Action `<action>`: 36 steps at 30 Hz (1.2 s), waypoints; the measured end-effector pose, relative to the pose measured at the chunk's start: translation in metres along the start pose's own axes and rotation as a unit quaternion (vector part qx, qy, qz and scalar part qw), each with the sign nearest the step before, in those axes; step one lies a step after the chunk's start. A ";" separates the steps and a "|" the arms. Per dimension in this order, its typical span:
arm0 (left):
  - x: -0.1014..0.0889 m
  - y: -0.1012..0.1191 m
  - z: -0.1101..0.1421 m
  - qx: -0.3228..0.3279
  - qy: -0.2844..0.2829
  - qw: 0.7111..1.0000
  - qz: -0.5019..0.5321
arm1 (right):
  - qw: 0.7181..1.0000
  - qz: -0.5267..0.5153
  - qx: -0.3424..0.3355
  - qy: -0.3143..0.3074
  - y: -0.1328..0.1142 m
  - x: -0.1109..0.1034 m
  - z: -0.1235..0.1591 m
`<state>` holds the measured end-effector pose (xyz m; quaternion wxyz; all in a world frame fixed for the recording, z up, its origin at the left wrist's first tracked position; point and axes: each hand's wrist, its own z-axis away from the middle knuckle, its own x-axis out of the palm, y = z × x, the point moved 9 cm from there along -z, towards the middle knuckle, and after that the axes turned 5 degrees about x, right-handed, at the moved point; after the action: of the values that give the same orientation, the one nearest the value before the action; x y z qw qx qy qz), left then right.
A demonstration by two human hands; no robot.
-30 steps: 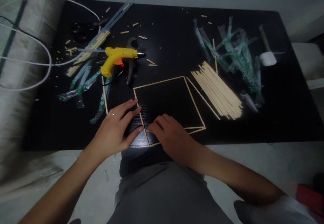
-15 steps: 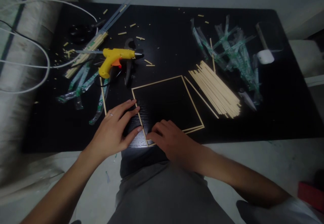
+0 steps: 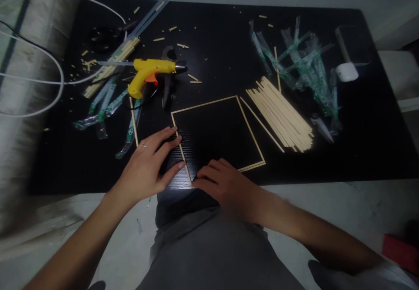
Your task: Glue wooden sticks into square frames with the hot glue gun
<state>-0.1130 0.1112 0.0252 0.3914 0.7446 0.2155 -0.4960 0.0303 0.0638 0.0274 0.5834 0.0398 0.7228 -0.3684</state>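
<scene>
One stick (image 3: 246,167) is shifted nearer the frame's (image 3: 250,129) front, the right hand's (image 3: 222,181) grip hidden. The left hand (image 3: 144,163) is spread against the frame's left.

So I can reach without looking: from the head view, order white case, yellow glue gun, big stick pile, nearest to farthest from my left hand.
1. Yellow glue gun: beyond your left hand.
2. Big stick pile: right of the stick frame.
3. White case: far right.
</scene>
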 end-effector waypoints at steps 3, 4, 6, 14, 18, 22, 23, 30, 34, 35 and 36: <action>-0.001 0.001 0.000 0.003 0.001 1.000 0.001 | 1.000 0.000 -0.001 0.002 0.000 0.001 0.000; -0.001 0.000 0.000 0.002 0.001 1.000 0.002 | 1.000 0.000 0.000 0.003 0.001 0.001 0.000; -0.001 0.000 0.000 -0.001 0.001 1.000 0.006 | 1.000 -0.003 0.006 0.006 0.001 0.001 0.000; 0.000 0.000 0.001 -0.002 0.007 1.000 0.002 | 0.997 -0.036 0.062 -0.009 0.005 0.000 -0.004; 0.000 0.002 0.000 0.003 0.001 1.000 0.000 | 0.996 -0.049 0.073 0.010 0.008 0.000 -0.003; -0.007 0.011 0.000 0.049 0.011 0.999 0.010 | 0.994 -0.074 0.071 0.028 0.011 0.000 -0.001; -0.009 0.015 0.001 0.062 0.017 0.998 0.019 | 0.994 -0.082 0.067 0.035 0.011 0.000 0.000; -0.004 0.044 0.008 0.093 0.009 0.986 0.137 | 0.979 -0.135 0.041 0.149 0.012 -0.015 0.010; 0.002 0.054 0.009 0.102 0.004 0.984 0.143 | 0.954 -0.165 0.061 0.243 0.028 -0.039 0.027; 0.003 0.055 0.009 0.103 0.004 0.985 0.142 | 0.949 -0.163 0.077 0.258 0.035 -0.044 0.032; 0.004 0.055 0.008 0.103 0.004 0.984 0.142 | 0.945 -0.157 0.095 0.270 0.043 -0.049 0.038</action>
<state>-0.0768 0.0711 0.0405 0.3780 0.8060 0.0567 -0.4519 0.0973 0.0912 0.0475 0.2949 0.0789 0.8118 -0.4977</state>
